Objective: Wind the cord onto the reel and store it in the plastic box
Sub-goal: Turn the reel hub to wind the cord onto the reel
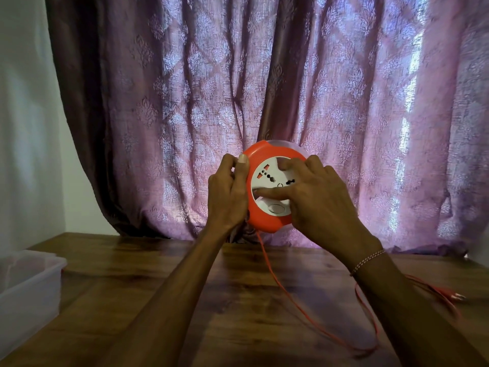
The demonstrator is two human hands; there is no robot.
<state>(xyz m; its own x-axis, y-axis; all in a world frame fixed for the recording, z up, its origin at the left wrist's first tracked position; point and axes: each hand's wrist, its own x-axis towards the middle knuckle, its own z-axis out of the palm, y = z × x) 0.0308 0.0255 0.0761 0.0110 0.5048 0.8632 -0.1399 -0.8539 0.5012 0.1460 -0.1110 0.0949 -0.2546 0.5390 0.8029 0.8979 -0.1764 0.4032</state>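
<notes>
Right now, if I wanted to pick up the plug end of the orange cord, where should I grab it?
Probably by the plug body, coming from above. It lies flat on the table at the right, its pins pointing away from the cord, clear of both hands.

Curtained window ahead, wood table under me.

I'm facing a mauve patterned curtain that is hanging in folds down to the table's far edge; daylight is glowing through it, strongest on the right. A plain white wall is showing at left. The wooden table is dark brown, grain visible, and is catching a dull sheen from the window light.
</notes>
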